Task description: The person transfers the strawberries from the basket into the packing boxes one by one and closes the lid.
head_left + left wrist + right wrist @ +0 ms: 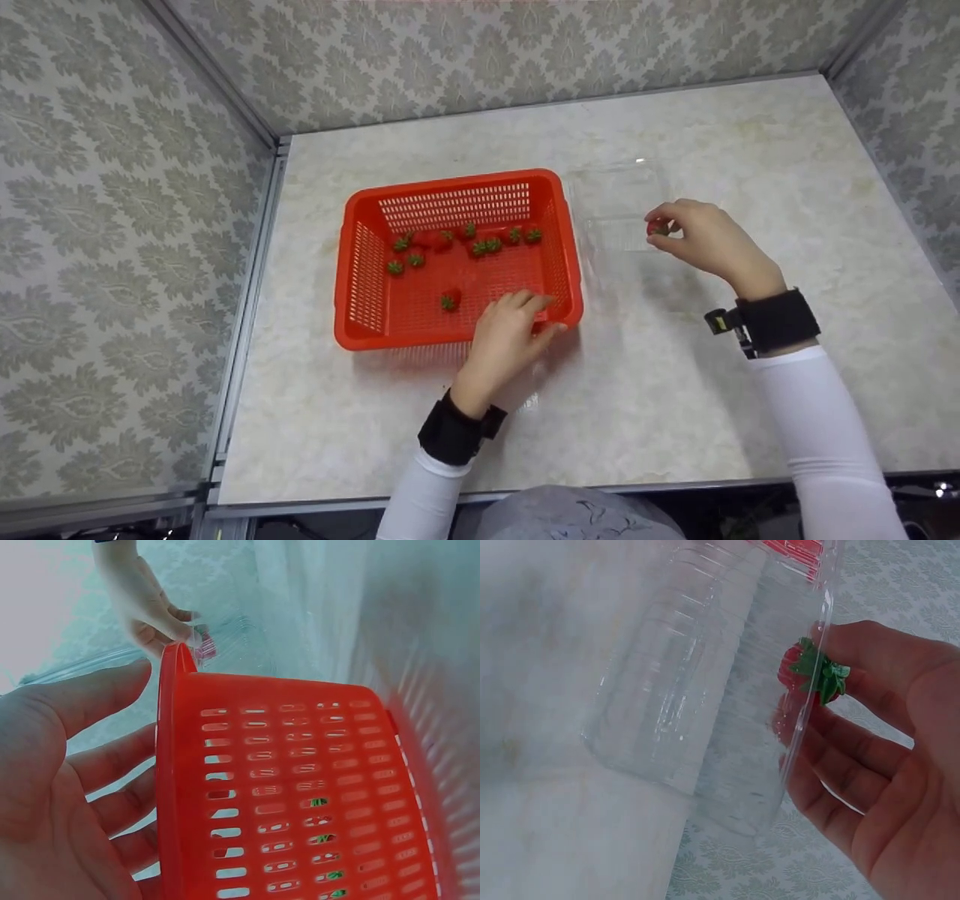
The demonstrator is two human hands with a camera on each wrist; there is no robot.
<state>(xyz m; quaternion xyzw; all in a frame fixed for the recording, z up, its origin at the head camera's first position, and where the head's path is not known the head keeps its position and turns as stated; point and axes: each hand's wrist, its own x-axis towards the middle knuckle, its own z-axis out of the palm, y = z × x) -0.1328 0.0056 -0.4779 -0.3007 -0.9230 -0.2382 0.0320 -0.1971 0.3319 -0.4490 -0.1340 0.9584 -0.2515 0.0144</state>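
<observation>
Strawberry [816, 673] held above pale table [637, 375]; 3 patterned walls [487, 60].

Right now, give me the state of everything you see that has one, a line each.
Basket: upright, uncovered
Loose berries: in basket, green tops on where visible
Box: open
Held berry: green top on
Left grip: holding basket rim
Right grip: pinching held berry
Wristbands: fastened
</observation>
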